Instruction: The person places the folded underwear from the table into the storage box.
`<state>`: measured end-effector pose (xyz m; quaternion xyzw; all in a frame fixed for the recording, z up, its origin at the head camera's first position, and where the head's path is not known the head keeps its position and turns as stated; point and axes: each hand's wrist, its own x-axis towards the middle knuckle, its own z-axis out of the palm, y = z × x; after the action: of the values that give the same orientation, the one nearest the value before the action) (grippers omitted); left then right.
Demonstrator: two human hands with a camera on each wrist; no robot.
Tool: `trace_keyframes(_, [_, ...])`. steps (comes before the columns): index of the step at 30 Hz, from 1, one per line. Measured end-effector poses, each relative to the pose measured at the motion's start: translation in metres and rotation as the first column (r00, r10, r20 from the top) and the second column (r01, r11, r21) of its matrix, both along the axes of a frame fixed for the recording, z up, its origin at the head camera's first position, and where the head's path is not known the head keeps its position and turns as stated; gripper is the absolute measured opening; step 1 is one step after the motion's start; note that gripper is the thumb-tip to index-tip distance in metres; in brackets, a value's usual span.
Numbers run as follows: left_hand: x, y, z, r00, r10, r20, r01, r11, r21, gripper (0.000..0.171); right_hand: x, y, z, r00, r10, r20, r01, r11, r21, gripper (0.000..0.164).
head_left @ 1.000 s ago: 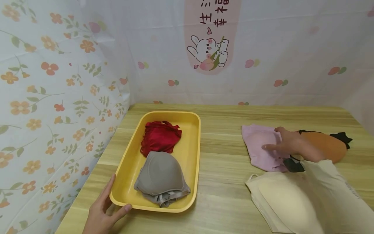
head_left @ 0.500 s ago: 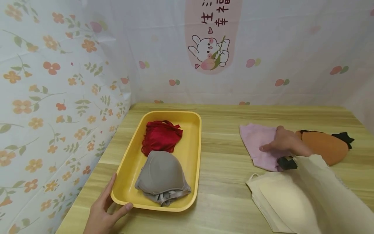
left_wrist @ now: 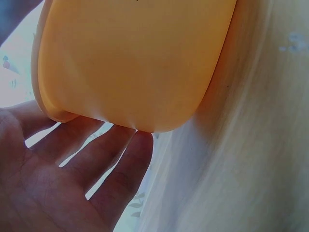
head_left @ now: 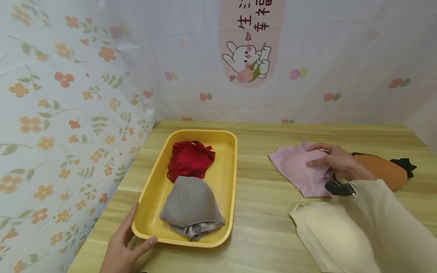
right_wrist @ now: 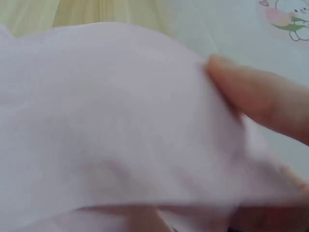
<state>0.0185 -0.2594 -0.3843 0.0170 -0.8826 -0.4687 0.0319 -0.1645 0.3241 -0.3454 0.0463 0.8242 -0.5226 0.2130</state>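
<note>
A yellow tray stands on the left side of the table, with a folded red bra at its far end and a folded grey bra nearer. My left hand touches the tray's near left corner. In the left wrist view its extended fingers lie against the outer wall. Over on the right, my right hand pinches a lilac bra at its right side. The right wrist view shows the thumb on top of the lilac cloth, with the other fingers partly hidden beneath it.
A cream bra lies at the near right, partly under the right sleeve. Behind the right wrist is an orange-brown bra with black straps. Patterned cloth hangs at the back and left of the wooden table.
The lilac bra has shifted left and turned, its near edge drawn up, with the right hand now gripping it. The left hand and tray stay in place as the view moves slightly.
</note>
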Motion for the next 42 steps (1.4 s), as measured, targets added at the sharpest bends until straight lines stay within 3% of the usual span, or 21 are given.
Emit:
trace_keyframes(4, [0.000, 0.000, 0.001, 1.000, -0.007, 0.001, 0.007, 1.000, 0.004, 0.101, 0.003, 0.002, -0.003, 1.000, -0.024, 0.014, 0.026, 0.995, -0.097, 0.036])
trace_keyframes(10, [-0.002, 0.002, 0.002, 1.000, -0.015, -0.017, 0.015, 1.000, 0.011, 0.101, 0.009, 0.003, -0.006, 0.999, 0.031, 0.010, -0.029, 0.982, -0.186, 0.045])
trace_keyframes(21, [0.000, 0.002, 0.002, 0.999, -0.024, -0.033, 0.024, 1.000, 0.001, 0.103, 0.014, -0.003, -0.004, 0.989, 0.096, -0.109, -0.114, 0.979, -0.171, 0.068])
trace_keyframes(28, [0.000, 0.001, 0.002, 1.000, -0.018, -0.016, 0.018, 1.000, -0.002, 0.102, 0.016, -0.005, -0.004, 0.972, 0.015, -0.234, -0.052, 0.987, -0.152, 0.047])
trace_keyframes(36, [0.000, 0.000, 0.001, 1.000, -0.014, -0.015, 0.014, 1.000, -0.001, 0.102, 0.019, -0.006, -0.002, 0.968, -0.070, -0.242, 0.014, 0.974, -0.228, 0.025])
trace_keyframes(38, [0.001, 0.000, 0.000, 1.000, -0.014, -0.019, 0.014, 1.000, 0.003, 0.102, 0.019, -0.007, -0.002, 0.966, -0.069, -0.250, 0.002, 0.966, -0.257, 0.025])
trace_keyframes(42, [0.001, 0.000, -0.001, 1.000, -0.013, -0.016, 0.014, 1.000, 0.019, 0.102, 0.020, -0.010, 0.001, 0.965, 0.012, -0.262, -0.094, 0.949, -0.301, 0.031])
